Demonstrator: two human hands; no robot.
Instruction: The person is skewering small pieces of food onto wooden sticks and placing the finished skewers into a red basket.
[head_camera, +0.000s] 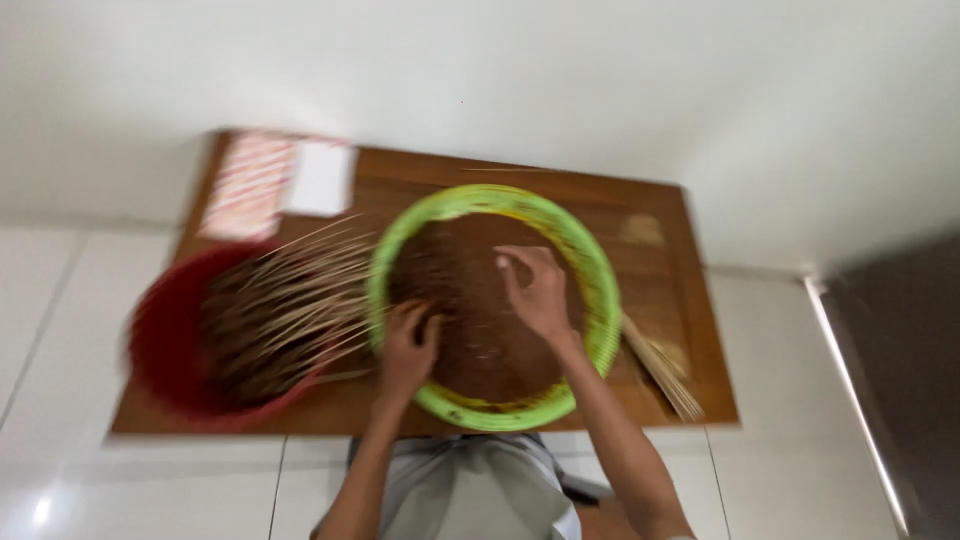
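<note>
A green round basin (597, 300) full of brown stuff sits on a low wooden board (650, 260). My left hand (408, 345) rests curled on the brown stuff at the basin's near left rim. Further in, my right hand (535, 288) is over the middle of the basin, fingertips pinched together; the blur hides whether anything is between them. A red basin (160, 345) to the left holds dark stuff with several thin bamboo sticks (300, 290) lying across it, their tips reaching over the green rim.
A bundle of thin sticks (662, 368) lies on the board right of the green basin. A red-and-white patterned packet (248, 186) and a white sheet (322, 178) lie at the board's far left corner. White floor tiles surround the board; a white wall stands behind it.
</note>
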